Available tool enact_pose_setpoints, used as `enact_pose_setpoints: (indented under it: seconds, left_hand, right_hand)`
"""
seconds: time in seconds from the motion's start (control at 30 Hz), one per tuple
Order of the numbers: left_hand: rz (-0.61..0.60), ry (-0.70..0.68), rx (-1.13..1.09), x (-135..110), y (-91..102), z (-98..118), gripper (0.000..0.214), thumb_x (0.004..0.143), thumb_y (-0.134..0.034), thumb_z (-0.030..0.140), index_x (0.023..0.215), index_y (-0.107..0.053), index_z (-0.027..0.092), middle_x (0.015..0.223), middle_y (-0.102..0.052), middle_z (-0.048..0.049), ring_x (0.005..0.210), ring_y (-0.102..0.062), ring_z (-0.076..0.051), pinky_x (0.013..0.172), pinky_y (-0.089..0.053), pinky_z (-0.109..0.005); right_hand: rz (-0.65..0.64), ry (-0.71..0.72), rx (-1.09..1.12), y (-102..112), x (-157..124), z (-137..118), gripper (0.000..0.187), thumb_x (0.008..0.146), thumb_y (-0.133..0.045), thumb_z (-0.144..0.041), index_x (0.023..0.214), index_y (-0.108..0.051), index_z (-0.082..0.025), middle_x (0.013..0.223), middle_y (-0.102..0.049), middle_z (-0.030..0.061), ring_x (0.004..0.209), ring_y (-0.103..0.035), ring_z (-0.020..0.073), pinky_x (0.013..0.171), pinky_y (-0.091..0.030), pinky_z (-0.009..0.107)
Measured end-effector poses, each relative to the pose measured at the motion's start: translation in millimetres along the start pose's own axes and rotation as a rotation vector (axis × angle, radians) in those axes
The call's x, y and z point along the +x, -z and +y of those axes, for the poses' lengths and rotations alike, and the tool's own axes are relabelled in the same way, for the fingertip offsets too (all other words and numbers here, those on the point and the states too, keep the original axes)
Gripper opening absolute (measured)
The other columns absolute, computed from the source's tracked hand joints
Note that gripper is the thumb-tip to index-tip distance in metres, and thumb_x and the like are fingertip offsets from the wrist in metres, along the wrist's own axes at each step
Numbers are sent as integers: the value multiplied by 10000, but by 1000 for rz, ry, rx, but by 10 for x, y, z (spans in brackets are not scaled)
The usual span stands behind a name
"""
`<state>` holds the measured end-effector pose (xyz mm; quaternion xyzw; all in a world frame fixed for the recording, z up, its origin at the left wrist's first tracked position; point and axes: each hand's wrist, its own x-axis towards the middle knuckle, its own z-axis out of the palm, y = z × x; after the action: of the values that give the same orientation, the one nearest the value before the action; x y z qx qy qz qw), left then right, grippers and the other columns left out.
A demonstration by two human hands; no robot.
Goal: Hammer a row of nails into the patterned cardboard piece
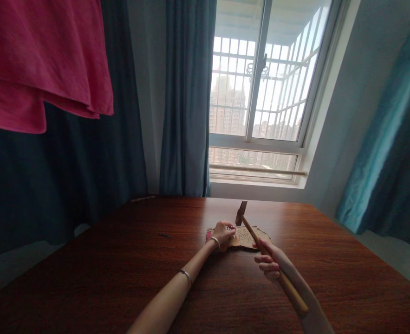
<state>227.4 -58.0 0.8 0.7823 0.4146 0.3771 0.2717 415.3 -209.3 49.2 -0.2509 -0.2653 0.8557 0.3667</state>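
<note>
My right hand is wrapped round the wooden handle of a hammer. Its dark metal head is raised just over my left hand's fingertips. My left hand is closed in a pinch on a thin upright nail, its lower end down at a piece of cardboard. Many small holes or dots cover the tan cardboard, which has ragged edges and a red printed patch at its left end. Whether the hammer head touches the nail I cannot tell. Part of the cardboard lies hidden under my left hand.
The brown wooden table stretches out on all sides. A small dark thin object lies left of the cardboard. Behind the table are blue curtains and a barred window. A pink cloth hangs at upper left.
</note>
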Motion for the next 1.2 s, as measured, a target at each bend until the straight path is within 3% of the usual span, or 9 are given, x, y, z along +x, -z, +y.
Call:
enact_pose_setpoints:
  seconds: [0.63,0.83,1.0,1.2]
  left_hand:
    - [-12,29,4,6,9,33,156,653,-593,220,724,-720,163,754,-709,-21,744,-620,-160,687,-436,-220]
    - [2,-9,7,20,-24,-32,163,651,-589,230,714,-717,152,759,-708,-33,743,-617,-166,681,-437,-225]
    - [-5,-18,-4,21,-26,-39,165,647,-593,232,721,-715,149,768,-709,-35,739,-619,-164,696,-442,-227]
    - [-9,3,12,15,-12,-13,157,649,-586,225,706,-713,153,757,-707,-31,744,-617,-166,693,-438,-225]
  right_hand:
    - [165,2,-83,-180,65,-70,296,863,-447,-485,803,-511,-202,409,-307,-128,265,-145,2,277,-79,104]
    - [116,4,-48,-164,83,-77,309,859,-452,-500,812,-519,-202,401,-310,-126,254,-200,14,281,-97,103]
    - [166,-28,-59,-148,99,-79,299,866,-445,-482,792,-511,-200,394,-319,-119,254,-233,19,283,-83,104]
    - [138,17,-59,-156,92,-71,294,855,-464,-492,812,-510,-205,394,-319,-122,255,-230,16,284,-82,100]
